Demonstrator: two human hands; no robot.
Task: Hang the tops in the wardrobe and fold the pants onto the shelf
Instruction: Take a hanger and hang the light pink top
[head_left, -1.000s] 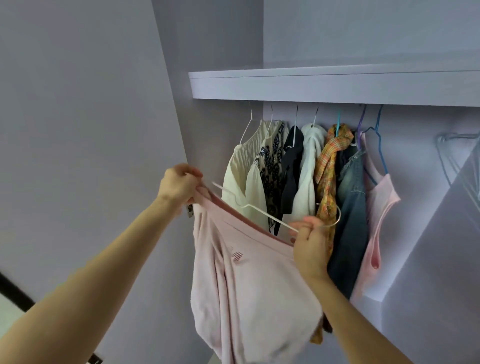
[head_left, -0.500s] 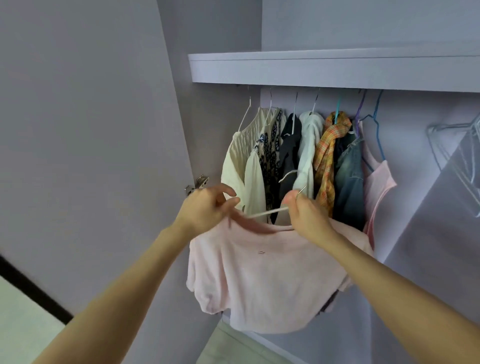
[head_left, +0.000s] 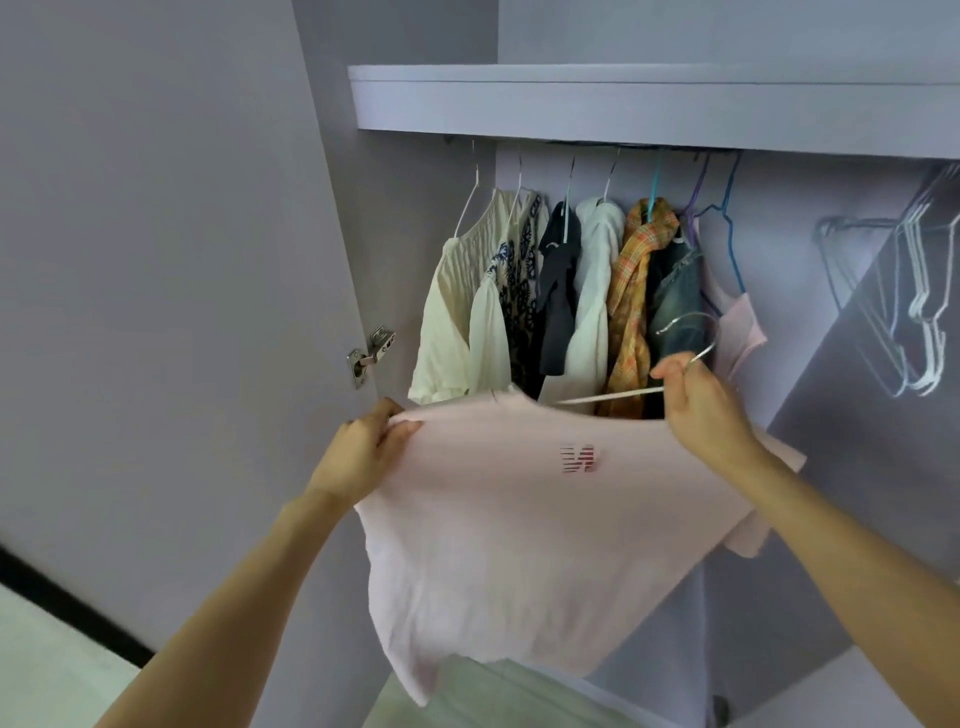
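Single head-worn view, close, faces forward and seemingly slightly upward into the wardrobe (head_left: 675, 114), above both forearms.

A packed row of hanging clothes (head_left: 571, 291) fills the left part of the rail under the shelf (head_left: 649, 104). To their right a gap stays open before the bunch of empty hangers (head_left: 914, 312). The open door (head_left: 156, 312) walls off the left side.
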